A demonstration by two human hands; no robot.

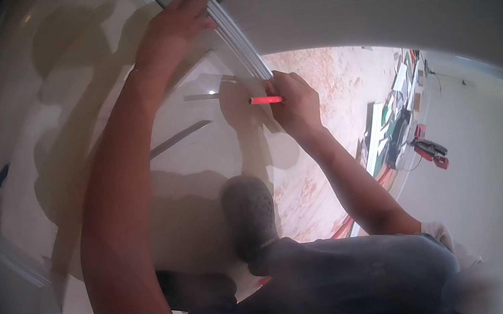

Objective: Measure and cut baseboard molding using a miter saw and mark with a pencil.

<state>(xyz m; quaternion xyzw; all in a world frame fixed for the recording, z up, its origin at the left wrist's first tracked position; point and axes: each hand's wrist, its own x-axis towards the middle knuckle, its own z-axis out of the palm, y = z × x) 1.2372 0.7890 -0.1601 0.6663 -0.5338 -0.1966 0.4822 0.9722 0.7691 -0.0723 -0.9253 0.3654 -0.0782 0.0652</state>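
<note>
A white grooved trim strip (239, 37) slants along the edge of a pale wall panel at the upper middle. Around its upper end, my left hand (178, 27) is closed with the fingers over the edge. My right hand (295, 101) is at the strip's lower end, fingers curled, and a short red stick (265, 99), like a marker or carpenter's pencil, juts out of it to the left. Part of the right fingers is hidden behind the strip's end, so how firmly they press on it cannot be told.
A thin grey strip (180, 140) lies on the pale floor below my left hand. My shoe (249, 213) is close by. On the right, several offcuts and tools (391, 122) line the wall's foot, beside a red and black tool (429, 147). A small blue object (2, 175) is far left.
</note>
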